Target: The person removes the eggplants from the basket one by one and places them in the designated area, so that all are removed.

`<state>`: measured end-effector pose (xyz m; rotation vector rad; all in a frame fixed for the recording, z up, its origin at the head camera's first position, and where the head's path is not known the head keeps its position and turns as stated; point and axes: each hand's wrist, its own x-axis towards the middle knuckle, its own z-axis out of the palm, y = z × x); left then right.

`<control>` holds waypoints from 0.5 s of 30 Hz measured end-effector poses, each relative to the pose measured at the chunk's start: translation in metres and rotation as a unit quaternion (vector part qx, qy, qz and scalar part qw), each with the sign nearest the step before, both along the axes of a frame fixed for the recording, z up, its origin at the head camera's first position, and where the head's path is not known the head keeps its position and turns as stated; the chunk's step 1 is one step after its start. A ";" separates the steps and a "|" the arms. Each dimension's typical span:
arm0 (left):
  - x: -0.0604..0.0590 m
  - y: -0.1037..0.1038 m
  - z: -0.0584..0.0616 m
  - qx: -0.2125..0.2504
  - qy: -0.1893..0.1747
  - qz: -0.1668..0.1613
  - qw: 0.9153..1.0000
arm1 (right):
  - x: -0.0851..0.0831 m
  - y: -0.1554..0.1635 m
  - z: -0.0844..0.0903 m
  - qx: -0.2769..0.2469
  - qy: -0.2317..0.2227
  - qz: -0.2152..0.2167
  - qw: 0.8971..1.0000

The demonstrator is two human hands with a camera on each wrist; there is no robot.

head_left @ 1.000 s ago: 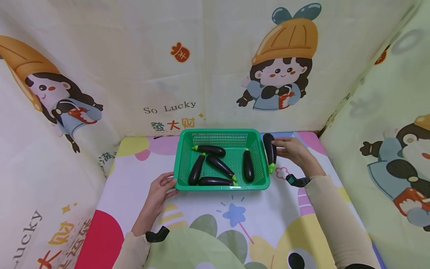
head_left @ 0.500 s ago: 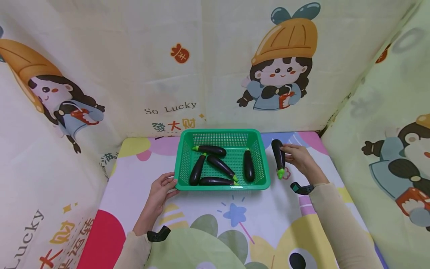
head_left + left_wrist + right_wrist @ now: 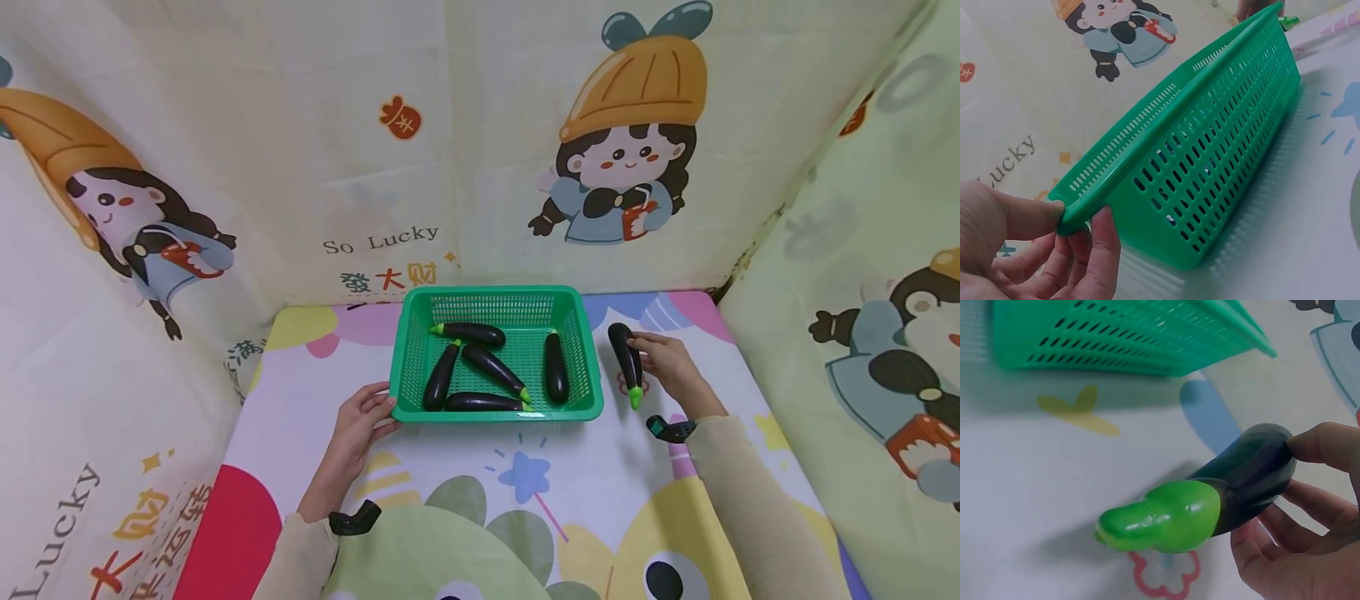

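Note:
A green plastic basket (image 3: 495,415) with slotted walls stands at the back of the table, and several dark purple eggplants with green stems lie in it. My left hand (image 3: 365,425) pinches the basket's front left corner; in the left wrist view the thumb lies on the rim (image 3: 1094,203) and the fingers curl beneath it. To the right of the basket, my right hand (image 3: 671,364) holds another eggplant (image 3: 625,354) between thumb and fingers. Its green stem (image 3: 1160,519) points toward the front of the table, and a shadow falls on the cloth beside it.
A printed cloth (image 3: 420,467) with cartoon shapes covers the table. Behind it rises a cream curtain (image 3: 487,167) with cartoon figures, and similar curtains (image 3: 840,333) close off both sides. Both wrists wear small black devices.
My right hand has carried the eggplant from beside the basket's right rim a little to the right and toward the front. The left hand has stayed at the basket corner.

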<state>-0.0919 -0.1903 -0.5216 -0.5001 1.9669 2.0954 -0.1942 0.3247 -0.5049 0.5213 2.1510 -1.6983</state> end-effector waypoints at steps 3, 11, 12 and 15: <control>0.000 -0.001 -0.001 0.002 0.000 0.003 1.000 | 0.002 0.001 -0.006 0.001 0.003 -0.005 1.000; 0.000 -0.002 0.000 0.003 -0.002 0.005 1.000 | 0.008 0.001 -0.018 0.042 0.010 0.010 0.999; 0.000 -0.001 0.000 0.005 -0.002 0.005 1.000 | 0.009 0.001 -0.019 0.046 0.012 0.011 0.999; 0.000 -0.001 0.000 0.008 -0.001 0.002 1.000 | 0.010 0.000 -0.021 0.067 0.017 0.007 0.998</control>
